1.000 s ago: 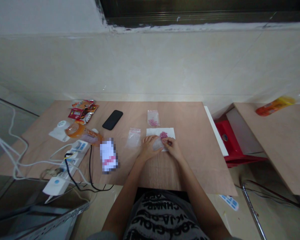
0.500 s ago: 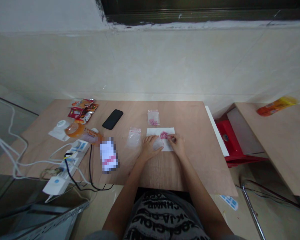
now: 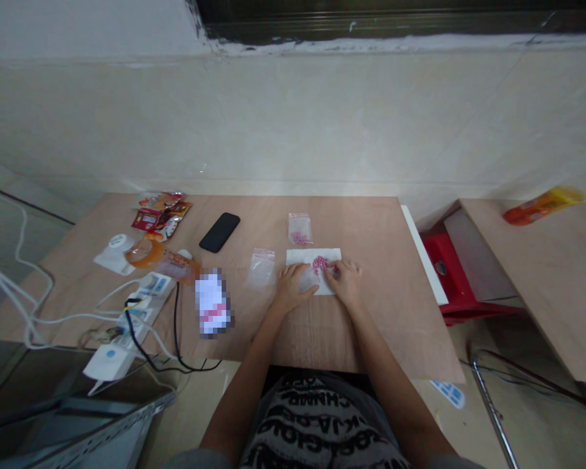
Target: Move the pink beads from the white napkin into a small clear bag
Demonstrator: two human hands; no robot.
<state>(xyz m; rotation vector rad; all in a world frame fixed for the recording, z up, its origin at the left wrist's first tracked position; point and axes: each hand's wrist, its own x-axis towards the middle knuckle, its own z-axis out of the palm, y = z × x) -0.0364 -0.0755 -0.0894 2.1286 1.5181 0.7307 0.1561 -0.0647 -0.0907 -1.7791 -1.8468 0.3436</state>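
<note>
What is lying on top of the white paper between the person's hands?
A small heap of pink beads lies there, beside a clear plastic piece. The left hand and right hand cover the paper's lower part; anything beneath them is hidden.

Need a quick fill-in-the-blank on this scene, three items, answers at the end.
The beads on the white paper are ____.
The hand at the beads' right edge is the person's ____ one.
The phone lying on the table is ____.

Missing words: pink, right, black.
</note>
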